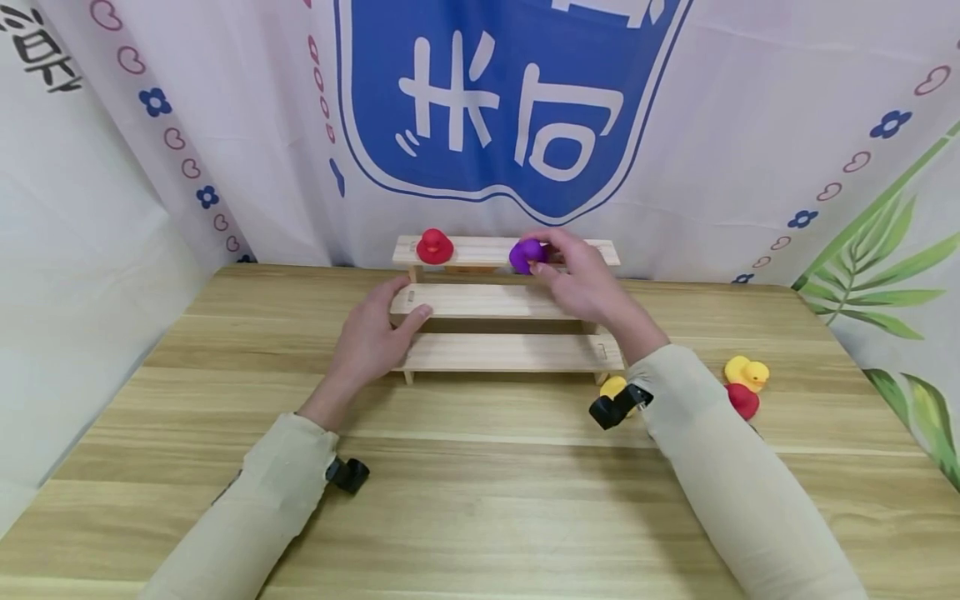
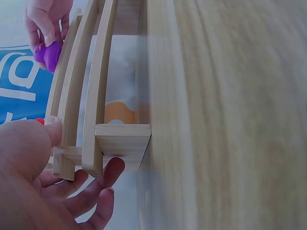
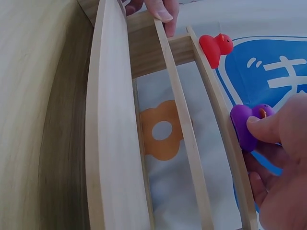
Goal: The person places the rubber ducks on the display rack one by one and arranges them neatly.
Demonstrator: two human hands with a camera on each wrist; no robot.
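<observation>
A three-tier wooden shelf rack (image 1: 487,300) stands at the back of the table. My right hand (image 1: 587,282) pinches a purple rubber duck (image 1: 527,257) between thumb and fingers at the top tier, right of its middle. In the right wrist view, the purple duck (image 3: 243,128) appears against the top board. My left hand (image 1: 371,333) holds the rack's left end; in the left wrist view its thumb lies over a board and its fingers (image 2: 98,203) reach around the end. A red rubber duck (image 1: 435,247) sits on the top tier's left end.
On the table to the right, a yellow duck (image 1: 746,372) sits beside another red duck (image 1: 742,402), partly hidden by my sleeve. A second yellow duck (image 1: 612,386) shows behind the right wrist camera (image 1: 621,407). A printed curtain (image 1: 285,167) hangs close behind the rack.
</observation>
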